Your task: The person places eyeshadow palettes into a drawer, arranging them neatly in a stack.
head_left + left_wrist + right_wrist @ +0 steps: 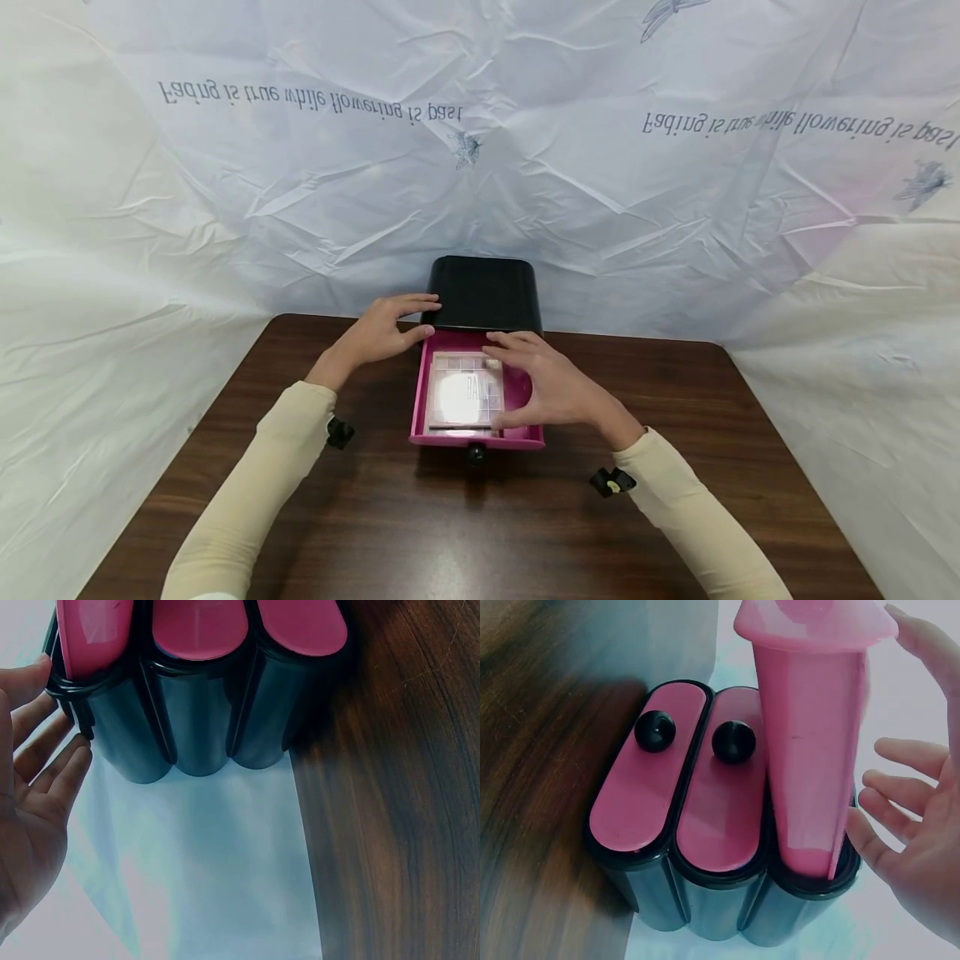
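A black drawer cabinet (486,293) stands at the back of the table, its pink top drawer (521,442) pulled out. Inside the drawer lies a square eyeshadow palette (459,390) with a shiny, gridded, lettered lid. My left hand (384,331) is at the cabinet's left side; in the left wrist view, its thumb meets the black rim and its fingers extend along the side wall. My right hand (558,383) reaches over the drawer's right wall, fingers spread, with the thumb near the palette's front right corner and the fingertips near its far right corner.
Two lower pink drawers (646,780) with black knobs are pushed in. A black knob (476,454) sticks out from the pulled-out drawer's front. Behind the brown wooden table (360,517) hangs a white printed sheet (360,167); more sheeting covers both sides.
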A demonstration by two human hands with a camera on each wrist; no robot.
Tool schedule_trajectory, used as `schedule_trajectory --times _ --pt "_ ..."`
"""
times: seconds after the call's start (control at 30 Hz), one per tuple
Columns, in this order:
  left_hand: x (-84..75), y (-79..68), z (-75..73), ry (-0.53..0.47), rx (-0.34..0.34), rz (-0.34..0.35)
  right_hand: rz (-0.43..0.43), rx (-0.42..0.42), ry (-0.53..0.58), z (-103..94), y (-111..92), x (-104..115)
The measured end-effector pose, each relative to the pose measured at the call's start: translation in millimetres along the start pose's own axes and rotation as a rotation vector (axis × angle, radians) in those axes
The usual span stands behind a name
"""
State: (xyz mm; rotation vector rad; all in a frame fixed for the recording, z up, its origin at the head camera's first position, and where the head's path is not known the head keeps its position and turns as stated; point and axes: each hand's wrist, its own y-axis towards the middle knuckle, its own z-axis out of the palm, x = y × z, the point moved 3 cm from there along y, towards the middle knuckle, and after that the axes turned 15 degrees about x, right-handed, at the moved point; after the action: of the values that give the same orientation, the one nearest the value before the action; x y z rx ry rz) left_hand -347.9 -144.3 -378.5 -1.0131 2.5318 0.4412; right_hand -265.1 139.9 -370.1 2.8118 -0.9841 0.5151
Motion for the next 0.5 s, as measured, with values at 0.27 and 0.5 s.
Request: schedule_trajectory --times 0.27,0.5 --pt "1.5 0.4 -0.4 -0.005 -0.004 0.027 0.042 -0.072 0.031 -3.5 -12 2" --pt "0.5 0.2 -0.2 -0.002 -0.009 0.029 0.112 -0.133 0.111 0.9 -27 12"
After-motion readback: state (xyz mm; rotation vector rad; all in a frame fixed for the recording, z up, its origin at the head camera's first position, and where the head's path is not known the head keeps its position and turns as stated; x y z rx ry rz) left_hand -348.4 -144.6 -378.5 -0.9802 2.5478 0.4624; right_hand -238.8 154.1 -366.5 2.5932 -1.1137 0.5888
